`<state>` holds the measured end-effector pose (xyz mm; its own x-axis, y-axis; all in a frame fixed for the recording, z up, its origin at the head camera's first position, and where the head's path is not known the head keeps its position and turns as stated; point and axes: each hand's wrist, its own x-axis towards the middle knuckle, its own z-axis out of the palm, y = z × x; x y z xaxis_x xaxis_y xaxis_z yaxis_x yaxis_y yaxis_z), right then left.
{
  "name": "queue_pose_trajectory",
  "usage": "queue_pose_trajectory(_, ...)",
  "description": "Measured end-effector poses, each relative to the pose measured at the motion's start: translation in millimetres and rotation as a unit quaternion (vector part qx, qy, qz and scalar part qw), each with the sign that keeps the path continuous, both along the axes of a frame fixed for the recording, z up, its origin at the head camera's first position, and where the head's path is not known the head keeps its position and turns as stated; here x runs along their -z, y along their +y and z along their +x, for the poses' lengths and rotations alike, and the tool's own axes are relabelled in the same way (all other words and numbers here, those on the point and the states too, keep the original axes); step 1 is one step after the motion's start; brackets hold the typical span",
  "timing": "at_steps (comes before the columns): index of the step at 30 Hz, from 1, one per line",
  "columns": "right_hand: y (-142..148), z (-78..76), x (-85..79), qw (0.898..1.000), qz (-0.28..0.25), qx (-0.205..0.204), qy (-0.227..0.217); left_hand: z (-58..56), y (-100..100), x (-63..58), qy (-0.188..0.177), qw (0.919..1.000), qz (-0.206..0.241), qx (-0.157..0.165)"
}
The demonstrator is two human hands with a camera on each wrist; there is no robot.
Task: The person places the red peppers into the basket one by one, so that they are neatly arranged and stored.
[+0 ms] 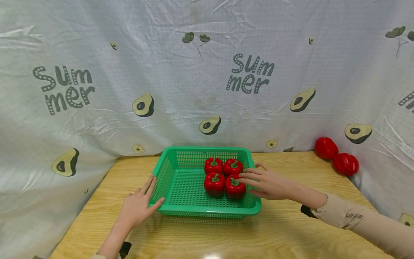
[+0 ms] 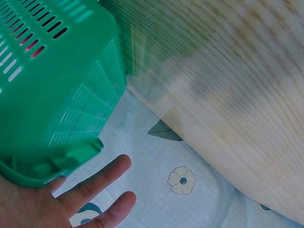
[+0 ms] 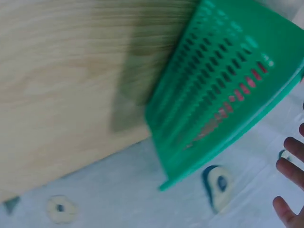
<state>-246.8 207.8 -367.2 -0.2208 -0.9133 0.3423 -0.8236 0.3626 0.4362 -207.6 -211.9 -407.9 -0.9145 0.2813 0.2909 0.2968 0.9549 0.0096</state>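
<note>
Green basket (image 1: 207, 209): open floor (image 1: 185, 185) between left rim (image 1: 159, 166) and red peppers (image 1: 214, 185)

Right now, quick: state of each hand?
Left hand: open, at the left end of the green basket.
Right hand: open, by the near-right red pepper; contact unclear.

The wooden table (image 1: 278, 233) bears a green basket (image 1: 207, 208) and two peppers (image 1: 345, 164).
</note>
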Motion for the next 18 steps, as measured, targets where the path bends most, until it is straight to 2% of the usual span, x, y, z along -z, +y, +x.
queue_pose_trajectory(10,48,-1.5,26.4,0.993,-0.109,0.035,0.011,0.9,-2,1.6,0.000,1.0000,0.001,-0.002)
queue_pose_trajectory(18,97,-17.4,46.9,0.979,-0.184,0.088,0.016,1.1,0,0.2,0.003,1.0000,0.001,-0.001)
